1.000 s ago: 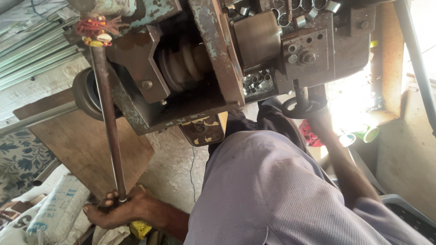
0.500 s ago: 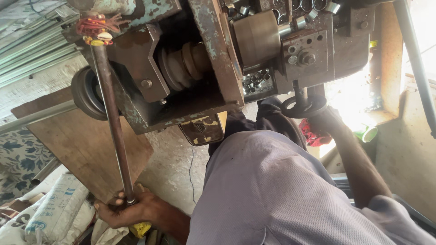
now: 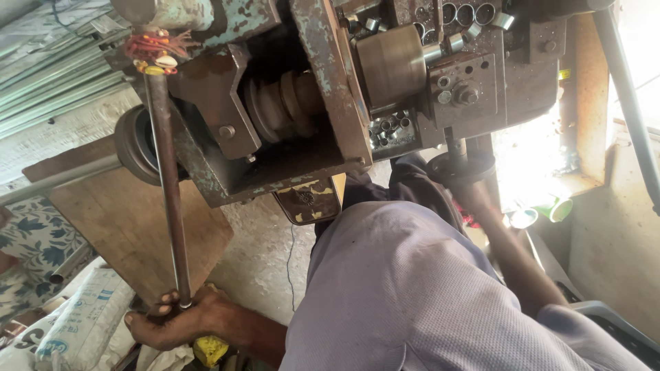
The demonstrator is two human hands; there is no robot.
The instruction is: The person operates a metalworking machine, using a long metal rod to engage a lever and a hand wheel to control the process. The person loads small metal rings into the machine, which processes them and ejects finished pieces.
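fabric of a grey-lilac sleeve (image 3: 426,302) fills the nearest part of the view. left hand (image 3: 180,321) sits low at the bottom edge, fingers clenched around the lower end of a long steel lever rod (image 3: 168,199). a yellow object (image 3: 210,349) shows just under that hand, kind unclear. a white printed sack (image 3: 82,323) lies just beside it on the left. the rod runs upward, slightly tilted, to a joint wrapped in red thread (image 3: 155,47) at the machine's upper left. right hand (image 3: 467,180) reaches to a dark round handwheel (image 3: 462,167) under the machine's right side; its grip is hidden against the glare, so clenched or released cannot be told. behind stands a worn blue-green iron machine (image 3: 323,82) with a stepped pulley (image 3: 285,103), a brass-coloured cylinder (image 3: 392,65) and a tray of small metal rings (image 3: 388,129). a wooden board (image 3: 130,227) and concrete floor (image 3: 265,254) lie beyond.
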